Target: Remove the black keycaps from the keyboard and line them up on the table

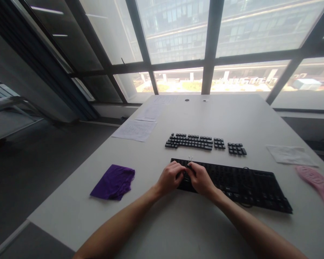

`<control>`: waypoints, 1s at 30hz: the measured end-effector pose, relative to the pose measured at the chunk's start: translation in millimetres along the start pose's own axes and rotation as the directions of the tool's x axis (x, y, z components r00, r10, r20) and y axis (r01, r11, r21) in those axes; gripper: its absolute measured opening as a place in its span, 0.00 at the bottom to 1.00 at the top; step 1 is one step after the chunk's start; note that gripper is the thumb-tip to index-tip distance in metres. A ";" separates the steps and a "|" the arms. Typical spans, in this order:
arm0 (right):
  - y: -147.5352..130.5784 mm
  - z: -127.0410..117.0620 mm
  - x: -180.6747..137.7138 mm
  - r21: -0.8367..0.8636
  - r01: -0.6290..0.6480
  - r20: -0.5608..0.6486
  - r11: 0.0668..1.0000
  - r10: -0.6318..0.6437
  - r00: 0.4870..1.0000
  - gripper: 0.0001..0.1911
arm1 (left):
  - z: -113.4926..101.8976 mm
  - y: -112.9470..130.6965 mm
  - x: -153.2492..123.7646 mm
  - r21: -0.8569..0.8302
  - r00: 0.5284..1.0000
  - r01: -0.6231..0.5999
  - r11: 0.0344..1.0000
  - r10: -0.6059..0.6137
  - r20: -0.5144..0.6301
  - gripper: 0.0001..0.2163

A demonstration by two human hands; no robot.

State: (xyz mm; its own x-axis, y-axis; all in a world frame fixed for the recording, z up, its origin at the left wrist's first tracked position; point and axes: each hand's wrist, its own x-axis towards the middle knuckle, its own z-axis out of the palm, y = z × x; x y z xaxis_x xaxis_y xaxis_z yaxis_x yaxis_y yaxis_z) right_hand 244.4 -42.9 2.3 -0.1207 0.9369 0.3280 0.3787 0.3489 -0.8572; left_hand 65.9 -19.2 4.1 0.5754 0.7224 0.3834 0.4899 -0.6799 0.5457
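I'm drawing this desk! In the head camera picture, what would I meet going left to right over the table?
Purple cloth → left hand → right hand → rightmost block of black keycaps → pink long-handled thing.

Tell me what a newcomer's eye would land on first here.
Probably the purple cloth, the boldest colour, lying on the left of the white desk. Next, the left hand and right hand, close together over the left part of the black keyboard, with dark keycaps in rows beyond it. Then the pink handled item near the desk's right edge.
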 end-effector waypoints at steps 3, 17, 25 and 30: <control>-1.4 -0.8 -0.9 -0.024 0.031 0.056 0.999 -0.030 0.998 0.11 | 3.7 10.2 -11.3 -0.027 0.995 0.101 0.995 -0.101 0.002 0.11; 5.7 -4.9 -16.7 -0.090 0.201 0.186 0.976 -0.181 0.966 0.09 | 5.2 23.6 -22.2 -0.123 0.987 0.158 0.980 -0.154 0.043 0.14; 7.3 -6.3 -23.0 -0.070 0.316 0.226 0.946 -0.294 0.929 0.09 | 6.2 22.0 -20.0 -0.063 0.987 0.137 0.989 -0.131 0.096 0.02; 9.9 -9.1 -16.1 0.144 0.124 0.105 0.982 -0.139 0.985 0.08 | 12.9 23.8 -17.9 -0.046 0.978 0.204 0.978 -0.201 0.060 0.02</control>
State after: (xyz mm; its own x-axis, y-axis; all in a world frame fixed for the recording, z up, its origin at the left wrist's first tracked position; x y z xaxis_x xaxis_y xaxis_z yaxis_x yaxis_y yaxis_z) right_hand 258.4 -54.7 -7.8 -0.2676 0.8762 0.4009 0.2244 0.4613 -0.8584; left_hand 75.7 -49.9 0.6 0.5034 0.8356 0.2200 0.5667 -0.5115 0.6459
